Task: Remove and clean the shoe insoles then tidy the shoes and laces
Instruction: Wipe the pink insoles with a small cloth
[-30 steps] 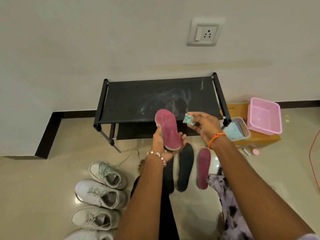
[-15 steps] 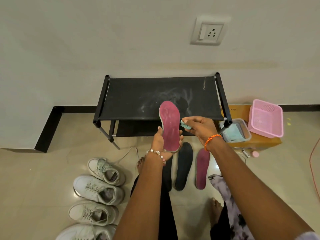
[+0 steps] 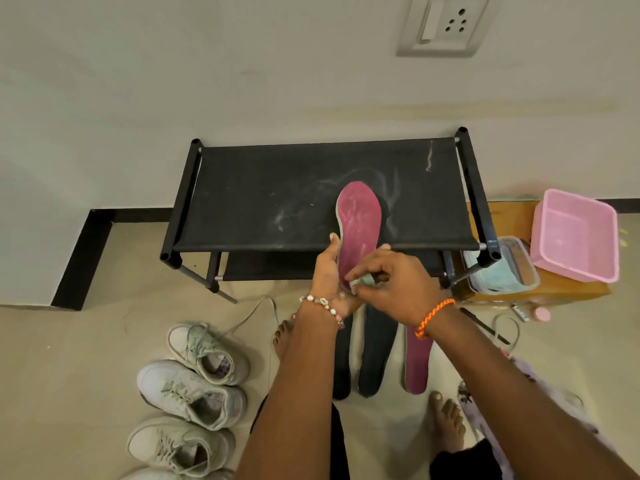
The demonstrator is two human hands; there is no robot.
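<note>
Insole, pink/magenta (image 3: 359, 223), held upright in front of black shoe rack (image 3: 311, 188), toe end up, pink face toward camera. Left hand (image 3: 327, 271) grips its lower half from the left edge, fingers behind, thumb along the edge. Right hand (image 3: 391, 282) curled, fingertips pinching a small pale-green cloth (image 3: 362, 281) and pressing it vs. the insole's heel area; cloth mostly hidden by fingers. Beaded bracelet on left wrist, orange thread band on right.

Floor below hands: 3 more insoles lying side by side, toes toward person — 2 dark (image 3: 375, 348), 1 pink (image 3: 417, 365) at right; leftmost dark one partly behind left forearm.

Left of person: white sneakers (image 3: 192, 393) in a row, openings up, approx. 4 (lowest cut off by frame). Loose lace (image 3: 249, 317) trails from the top shoe toward rack.

Right of rack: clear lidded container (image 3: 502, 268) w/ pale-blue contents, sitting on brown cardboard box (image 3: 554, 289); pink plastic basket (image 3: 575, 237) on same box. Small items on floor nearby, too small to ID.

Rack top shows whitish smears.
</note>
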